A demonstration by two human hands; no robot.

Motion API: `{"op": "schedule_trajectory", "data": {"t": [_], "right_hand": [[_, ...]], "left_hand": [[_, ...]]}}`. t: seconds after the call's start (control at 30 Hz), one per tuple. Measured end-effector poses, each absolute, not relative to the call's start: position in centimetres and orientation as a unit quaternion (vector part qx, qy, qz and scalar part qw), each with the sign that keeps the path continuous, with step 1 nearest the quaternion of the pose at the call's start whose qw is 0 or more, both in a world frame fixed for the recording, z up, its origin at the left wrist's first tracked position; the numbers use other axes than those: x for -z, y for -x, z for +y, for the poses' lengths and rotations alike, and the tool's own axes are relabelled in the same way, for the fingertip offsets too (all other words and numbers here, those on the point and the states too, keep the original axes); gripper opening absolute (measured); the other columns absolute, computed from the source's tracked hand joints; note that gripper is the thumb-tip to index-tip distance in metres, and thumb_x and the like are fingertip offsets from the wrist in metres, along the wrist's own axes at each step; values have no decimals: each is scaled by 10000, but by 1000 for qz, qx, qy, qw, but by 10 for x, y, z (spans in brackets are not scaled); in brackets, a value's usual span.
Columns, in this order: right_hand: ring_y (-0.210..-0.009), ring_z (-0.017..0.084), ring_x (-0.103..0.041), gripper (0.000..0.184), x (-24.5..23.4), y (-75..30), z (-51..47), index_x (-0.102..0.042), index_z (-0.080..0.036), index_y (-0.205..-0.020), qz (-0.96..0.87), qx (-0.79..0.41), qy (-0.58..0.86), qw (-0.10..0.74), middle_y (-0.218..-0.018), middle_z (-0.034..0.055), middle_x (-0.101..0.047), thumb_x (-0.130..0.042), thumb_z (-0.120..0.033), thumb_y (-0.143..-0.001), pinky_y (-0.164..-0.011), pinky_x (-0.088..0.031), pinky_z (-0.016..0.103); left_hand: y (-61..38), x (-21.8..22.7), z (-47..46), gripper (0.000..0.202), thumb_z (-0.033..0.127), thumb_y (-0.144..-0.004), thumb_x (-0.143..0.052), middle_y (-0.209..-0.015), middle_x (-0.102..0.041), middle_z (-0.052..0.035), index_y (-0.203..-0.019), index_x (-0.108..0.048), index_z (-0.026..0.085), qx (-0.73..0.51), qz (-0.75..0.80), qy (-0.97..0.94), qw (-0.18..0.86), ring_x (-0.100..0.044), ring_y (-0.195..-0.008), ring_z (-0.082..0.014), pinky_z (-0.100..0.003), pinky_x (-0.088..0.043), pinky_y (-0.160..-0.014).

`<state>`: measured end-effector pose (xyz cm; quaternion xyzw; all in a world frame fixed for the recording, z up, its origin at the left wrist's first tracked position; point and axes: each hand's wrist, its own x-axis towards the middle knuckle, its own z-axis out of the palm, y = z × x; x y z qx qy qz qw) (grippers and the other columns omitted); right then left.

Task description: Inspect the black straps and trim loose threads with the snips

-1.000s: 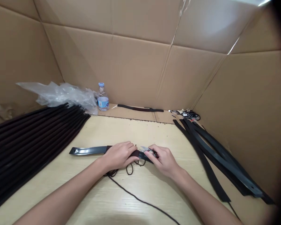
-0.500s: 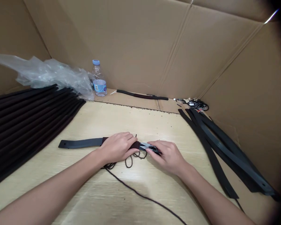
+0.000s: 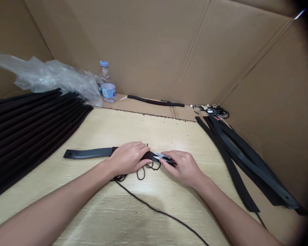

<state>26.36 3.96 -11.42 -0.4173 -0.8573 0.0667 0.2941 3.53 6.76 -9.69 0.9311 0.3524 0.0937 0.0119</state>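
A flat black strap [image 3: 88, 153] lies across the middle of the table, its left end pierced by a small hole. Dark brown cord is wound tightly round its middle as a wrapping [image 3: 147, 155]. My left hand [image 3: 129, 158] closes over that wrapped part and presses it down. In my right hand [image 3: 183, 165] are small thread snips [image 3: 166, 159], their blades slightly apart at the wrapping's right end. Loose loops of brown cord [image 3: 141, 173] lie below the strap, and one length trails toward the lower right. The fingers partly hide the strap's right end.
Many dark wrapped strips [image 3: 28, 133] lie side by side at the left, under clear plastic film [image 3: 59, 77]. A water bottle [image 3: 108, 85] stands behind. Black straps [image 3: 236, 153] and a tangle of cords [image 3: 215, 111] lie at the right. Cardboard walls [image 3: 149, 44] enclose the table.
The whole view has shifted slightly, with things sitting a little higher in the picture. Both hands keep nearly the same place on the strap and snips.
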Motion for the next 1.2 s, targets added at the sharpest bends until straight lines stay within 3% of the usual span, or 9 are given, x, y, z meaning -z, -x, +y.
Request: {"op": "schedule_trajectory", "data": {"t": [1.2], "right_hand": [[-695, 143, -613, 226, 116, -262, 40, -647, -162, -954, -859, -58, 426, 276, -830, 39, -674, -503, -318, -876, -638, -435, 245]], "left_hand": [[-36, 94, 67, 285, 429, -904, -445, -901, -582, -54, -1009, -523, 176, -97, 352, -931, 20, -547, -857, -216, -339, -463, -724]]}}
